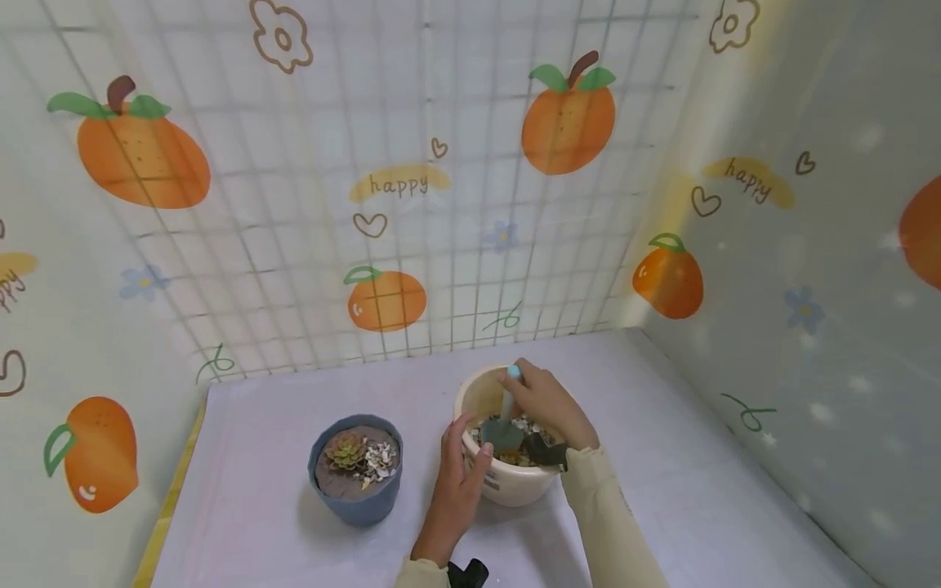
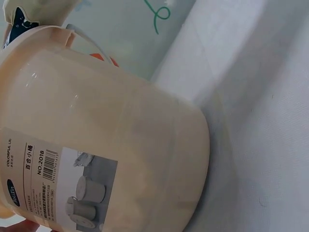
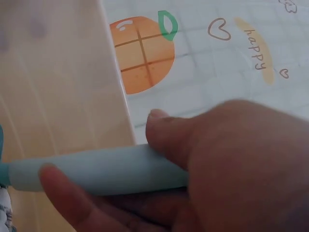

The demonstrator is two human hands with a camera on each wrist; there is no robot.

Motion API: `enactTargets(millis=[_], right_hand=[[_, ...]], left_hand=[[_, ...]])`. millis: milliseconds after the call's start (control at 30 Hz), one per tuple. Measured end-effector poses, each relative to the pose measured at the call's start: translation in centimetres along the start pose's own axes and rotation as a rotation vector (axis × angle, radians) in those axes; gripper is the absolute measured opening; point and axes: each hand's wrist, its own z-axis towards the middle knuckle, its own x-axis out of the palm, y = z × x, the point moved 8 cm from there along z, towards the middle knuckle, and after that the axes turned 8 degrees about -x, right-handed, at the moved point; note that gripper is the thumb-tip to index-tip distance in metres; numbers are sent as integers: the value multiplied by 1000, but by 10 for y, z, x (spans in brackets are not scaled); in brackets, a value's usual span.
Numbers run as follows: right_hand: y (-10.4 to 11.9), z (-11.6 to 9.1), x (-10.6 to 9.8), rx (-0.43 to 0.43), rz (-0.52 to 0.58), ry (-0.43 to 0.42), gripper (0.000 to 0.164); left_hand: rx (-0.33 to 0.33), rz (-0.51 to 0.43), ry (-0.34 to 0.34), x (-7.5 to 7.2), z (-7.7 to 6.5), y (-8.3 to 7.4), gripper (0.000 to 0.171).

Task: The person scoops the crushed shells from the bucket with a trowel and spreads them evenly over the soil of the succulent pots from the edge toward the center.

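Note:
A cream plastic bucket stands on the white table, holding small pale stones. My right hand grips the light blue handle of a small scoop whose dark blade rests in the stones. My left hand holds the bucket's near left side. In the left wrist view the bucket's wall with its printed label fills the frame. A blue-grey pot with a small succulent, soil and a few pale stones stands to the left of the bucket.
The table is boxed in by walls of orange-print sheeting: a wire-grid panel behind, a wall at right and another at left. A yellow strip runs along the table's left edge.

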Motion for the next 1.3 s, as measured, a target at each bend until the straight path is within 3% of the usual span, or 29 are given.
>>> enactTargets(millis=[333, 633, 767, 1067, 1300], right_hand=[[4, 8, 9, -59, 122, 60, 37], [2, 5, 5, -25, 156, 14, 35], [-4, 1, 2, 17, 182, -39, 37], [-15, -9, -12, 69, 270, -256, 45], [-18, -11, -17, 65, 284, -310, 49]], left_hand=[[1, 4, -8, -5, 3, 0, 56], [2, 4, -13, -4, 0, -3, 57], [5, 0, -10, -3, 1, -2, 58], [7, 2, -1, 2, 0, 1, 55], [10, 5, -2, 3, -1, 1, 54]])
